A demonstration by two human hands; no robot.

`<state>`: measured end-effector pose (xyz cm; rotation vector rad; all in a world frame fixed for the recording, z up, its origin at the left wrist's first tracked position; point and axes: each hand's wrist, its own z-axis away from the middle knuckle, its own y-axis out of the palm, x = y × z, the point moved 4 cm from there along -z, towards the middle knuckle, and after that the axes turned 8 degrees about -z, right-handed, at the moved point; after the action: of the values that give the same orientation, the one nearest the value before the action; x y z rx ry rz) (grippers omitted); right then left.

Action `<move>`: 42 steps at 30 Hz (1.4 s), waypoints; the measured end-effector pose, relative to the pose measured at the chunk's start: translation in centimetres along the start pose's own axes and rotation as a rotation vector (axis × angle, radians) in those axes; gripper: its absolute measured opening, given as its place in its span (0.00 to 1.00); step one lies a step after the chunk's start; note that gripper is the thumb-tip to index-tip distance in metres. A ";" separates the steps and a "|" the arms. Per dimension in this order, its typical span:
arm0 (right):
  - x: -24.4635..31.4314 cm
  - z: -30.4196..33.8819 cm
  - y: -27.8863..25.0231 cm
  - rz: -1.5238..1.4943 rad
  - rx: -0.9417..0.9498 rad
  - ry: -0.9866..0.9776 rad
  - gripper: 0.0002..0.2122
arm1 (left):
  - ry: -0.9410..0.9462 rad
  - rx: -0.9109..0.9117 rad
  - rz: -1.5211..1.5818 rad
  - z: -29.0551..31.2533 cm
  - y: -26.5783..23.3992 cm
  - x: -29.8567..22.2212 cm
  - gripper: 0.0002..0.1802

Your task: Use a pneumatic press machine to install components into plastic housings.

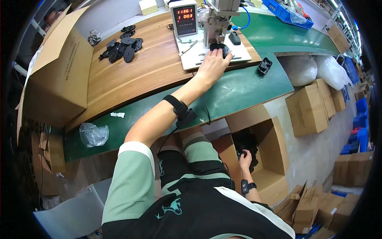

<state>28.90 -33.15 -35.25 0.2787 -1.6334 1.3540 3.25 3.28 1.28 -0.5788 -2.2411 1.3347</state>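
Observation:
My left hand [215, 65] reaches to the press [218, 28], its fingers closed on a black plastic part [220, 49] under the press head. Part of that piece is hidden by my fingers. My right hand [245, 160] is down inside an open cardboard box [274, 175] beside my legs, at a heap of black parts [247, 142]. Its fingers are curled, and what they hold blends into the dark heap. Another black part [264, 66] lies on the green bench just right of the press plate.
A display box [186, 18] with red digits stands left of the press. Several black parts [121, 47] are piled on the wooden board. A large carton [59, 75] rises at the left; a clear plastic bag [94, 134] lies near the bench edge. More cartons [308, 107] stand at right.

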 end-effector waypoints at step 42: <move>50.5 -18.4 0.5 0.288 -0.004 -1.004 0.17 | -0.701 0.012 -0.135 13.3 2.4 22.7 0.41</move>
<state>12.15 1.89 1.87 0.8451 -2.5681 1.5248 -22.45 8.02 -2.48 0.0788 -2.7366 1.6534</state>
